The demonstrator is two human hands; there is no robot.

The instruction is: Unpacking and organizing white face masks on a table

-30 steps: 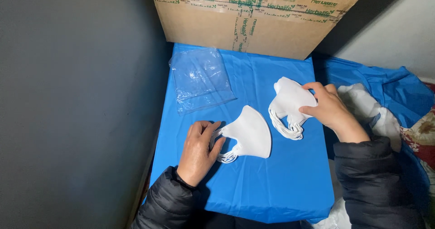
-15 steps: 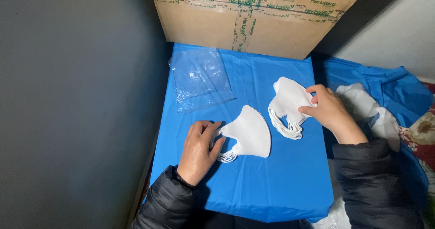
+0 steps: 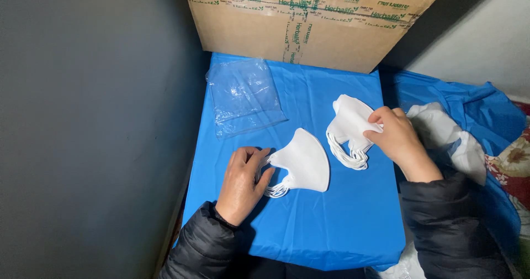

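**Head view: two hands, two heaps of white masks**

Head camera looked down on a blue sheet (image 3: 331, 224) spread over a small table. Nearest the person, the left hand (image 3: 241, 184) lay flat on the sheet, its fingers pressing the ear loops of a folded white mask (image 3: 302, 160). That mask lay just right of the hand, long axis running up and away from the loops. A little farther off, the right hand (image 3: 396, 136) pinched the top mask of a stack (image 3: 349, 131) between thumb and fingers; the stack sat to that hand's left, loops hanging toward the person. The two heaps lay near each other but apart. Farther left lay a clear plastic bag (image 3: 243, 94), flat and, as far as I could tell, empty. At the back stood a taped cardboard box (image 3: 309, 19), its contents hidden.
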